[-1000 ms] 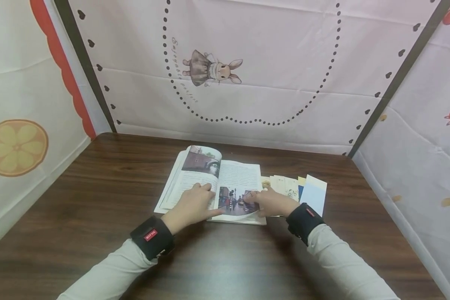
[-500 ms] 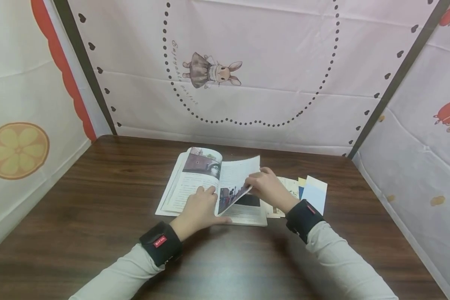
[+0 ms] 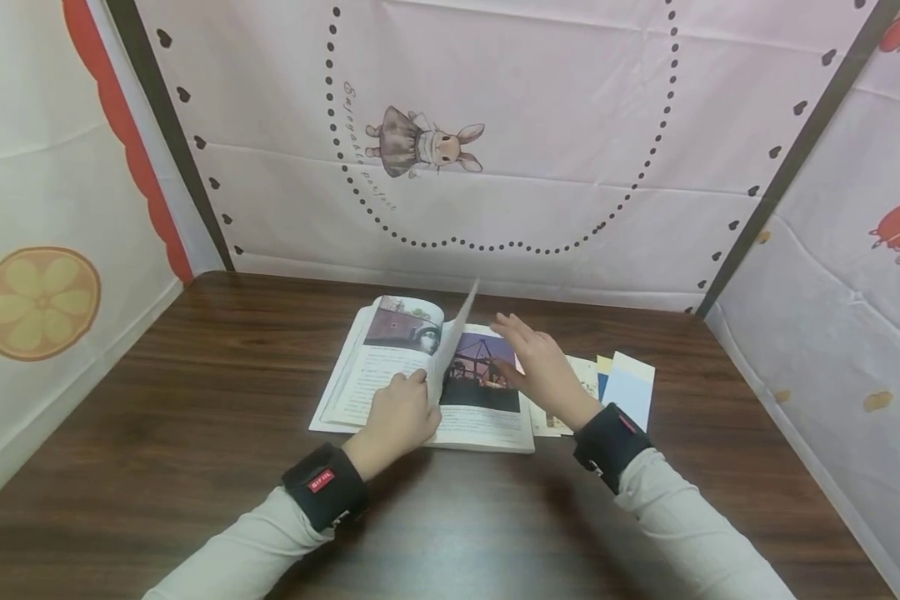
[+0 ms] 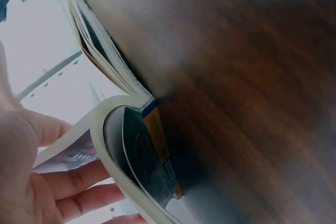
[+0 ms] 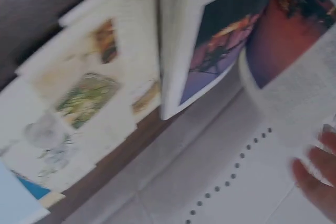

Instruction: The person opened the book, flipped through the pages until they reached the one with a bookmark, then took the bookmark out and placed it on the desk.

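An open book [image 3: 487, 429] lies on the table, with one page [image 3: 453, 342] standing nearly upright at the gutter. My left hand [image 3: 396, 421] rests its fingers on the left-hand pages. In the left wrist view the thumb [image 4: 50, 129] is on the far side of the raised page, with the fingers [image 4: 79, 177] on the near side. My right hand [image 3: 543, 371] is raised over the right-hand page, fingers spread and holding nothing. Below it shows a photo [image 3: 480, 375] of a structure against a purple sky. The right wrist view catches only blurred fingertips [image 5: 315, 182] near the raised page.
Right of the book, several illustrated cards [image 3: 585, 375] lie overlapped, partly behind my right hand. A pale blue card [image 3: 630, 387] lies on their right end. A patterned cloth wall [image 3: 540, 183] rises behind the brown table [image 3: 232, 350].
The right hand lifted a page from the right side and let go of it. That page now stands upright, uncovering the purple photo. The left thumb has moved in behind it.
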The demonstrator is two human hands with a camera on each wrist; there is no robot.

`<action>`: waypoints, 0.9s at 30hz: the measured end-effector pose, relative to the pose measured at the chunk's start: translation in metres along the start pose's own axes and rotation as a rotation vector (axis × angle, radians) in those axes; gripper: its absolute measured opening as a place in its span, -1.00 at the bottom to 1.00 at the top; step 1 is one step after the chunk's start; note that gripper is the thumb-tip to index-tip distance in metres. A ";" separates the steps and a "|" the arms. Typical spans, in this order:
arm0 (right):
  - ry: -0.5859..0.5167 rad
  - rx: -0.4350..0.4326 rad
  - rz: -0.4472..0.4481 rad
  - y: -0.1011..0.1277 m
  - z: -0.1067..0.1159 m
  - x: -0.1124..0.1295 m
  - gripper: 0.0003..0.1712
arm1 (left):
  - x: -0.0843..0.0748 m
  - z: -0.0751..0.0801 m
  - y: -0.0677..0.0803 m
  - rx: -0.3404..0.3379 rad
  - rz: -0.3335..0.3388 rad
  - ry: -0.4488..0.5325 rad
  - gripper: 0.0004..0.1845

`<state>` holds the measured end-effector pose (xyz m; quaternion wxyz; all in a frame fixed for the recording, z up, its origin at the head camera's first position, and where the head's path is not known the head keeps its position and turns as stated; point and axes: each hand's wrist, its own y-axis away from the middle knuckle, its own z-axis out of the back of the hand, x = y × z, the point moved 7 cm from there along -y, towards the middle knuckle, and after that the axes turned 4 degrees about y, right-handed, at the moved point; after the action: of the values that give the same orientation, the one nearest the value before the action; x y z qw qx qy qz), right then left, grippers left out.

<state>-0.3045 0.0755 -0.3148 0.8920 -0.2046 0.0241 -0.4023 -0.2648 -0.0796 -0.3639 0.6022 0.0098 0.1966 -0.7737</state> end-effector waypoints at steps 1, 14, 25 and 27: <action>-0.002 0.068 -0.026 0.003 -0.006 -0.004 -0.39 | 0.002 0.002 0.000 -0.023 0.009 0.025 -0.66; 0.029 0.668 -0.154 0.043 -0.073 -0.014 0.09 | 0.052 0.010 0.003 -0.015 0.395 0.585 -0.53; 0.046 0.738 -0.168 0.043 -0.074 -0.011 0.03 | 0.080 0.025 0.007 -0.078 0.313 0.362 -0.35; 0.039 0.744 -0.166 0.042 -0.074 -0.011 0.02 | 0.078 0.025 0.007 -0.057 0.271 0.248 -0.27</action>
<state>-0.2977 0.0831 -0.4001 0.8691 0.1397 -0.1231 -0.4582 -0.2743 -0.1606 -0.3628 0.6720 0.1143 0.2881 -0.6726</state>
